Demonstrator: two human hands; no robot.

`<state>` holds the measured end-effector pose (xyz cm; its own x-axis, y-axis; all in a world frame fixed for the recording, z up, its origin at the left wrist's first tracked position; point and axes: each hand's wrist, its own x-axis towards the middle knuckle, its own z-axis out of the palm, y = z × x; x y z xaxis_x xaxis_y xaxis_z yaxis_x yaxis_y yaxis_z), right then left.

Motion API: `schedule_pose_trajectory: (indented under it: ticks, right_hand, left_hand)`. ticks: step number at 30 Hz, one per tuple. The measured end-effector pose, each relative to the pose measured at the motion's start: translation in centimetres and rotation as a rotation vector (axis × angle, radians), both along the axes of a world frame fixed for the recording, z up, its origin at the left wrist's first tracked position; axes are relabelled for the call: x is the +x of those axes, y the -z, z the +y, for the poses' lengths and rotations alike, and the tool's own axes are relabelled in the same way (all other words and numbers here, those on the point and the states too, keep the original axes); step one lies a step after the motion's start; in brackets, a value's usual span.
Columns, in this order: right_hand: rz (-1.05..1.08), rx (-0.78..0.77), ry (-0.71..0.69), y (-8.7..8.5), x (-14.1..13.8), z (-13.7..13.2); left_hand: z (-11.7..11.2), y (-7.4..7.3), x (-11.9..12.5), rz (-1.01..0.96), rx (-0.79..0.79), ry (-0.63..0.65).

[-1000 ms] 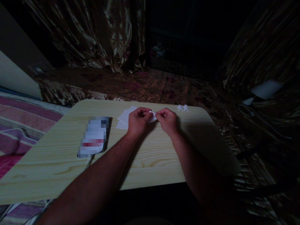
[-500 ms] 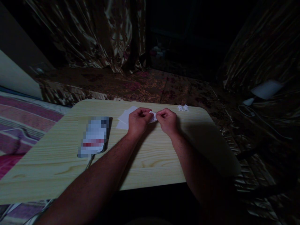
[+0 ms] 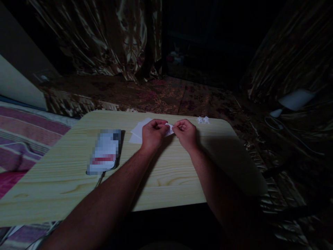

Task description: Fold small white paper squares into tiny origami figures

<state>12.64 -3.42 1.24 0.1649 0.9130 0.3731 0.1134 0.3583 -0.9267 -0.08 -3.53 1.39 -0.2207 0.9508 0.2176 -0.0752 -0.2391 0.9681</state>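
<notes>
My left hand (image 3: 153, 134) and my right hand (image 3: 185, 133) meet over the far middle of a light wooden table (image 3: 161, 173). Both are closed in a pinch on one small white piece of paper (image 3: 170, 129) held between them, mostly hidden by the fingers. Just left of my left hand lies a small stack of white paper sheets (image 3: 137, 133) on the table.
A phone-like flat object (image 3: 104, 152) lies on the table's left half, with a cable running off the near edge. Two small folded white paper shapes (image 3: 203, 119) sit at the far right edge. Patterned dark fabric and a striped mat (image 3: 23, 135) surround the table.
</notes>
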Motion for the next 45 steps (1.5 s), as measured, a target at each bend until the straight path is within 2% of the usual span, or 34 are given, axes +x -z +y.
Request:
schedule_pose_trajectory:
  ticks: [7,29,35,45]
  right_hand:
    - [0.052,-0.033,-0.067,0.02,0.16,-0.11]
    - [0.045,-0.026,-0.063,-0.13,0.11,-0.07]
    - [0.044,-0.031,-0.103,-0.13,0.07,-0.20]
    - [0.009,-0.016,-0.100,0.20,0.15,-0.07]
  left_hand:
    - [-0.01,-0.15,-0.12,-0.006,0.011,-0.020]
    - [-0.30,-0.59,0.09,-0.064,-0.016,-0.046]
    - [0.07,-0.12,-0.07,-0.146,-0.025,-0.039]
    - [0.30,0.35,-0.14,-0.136,-0.003,-0.024]
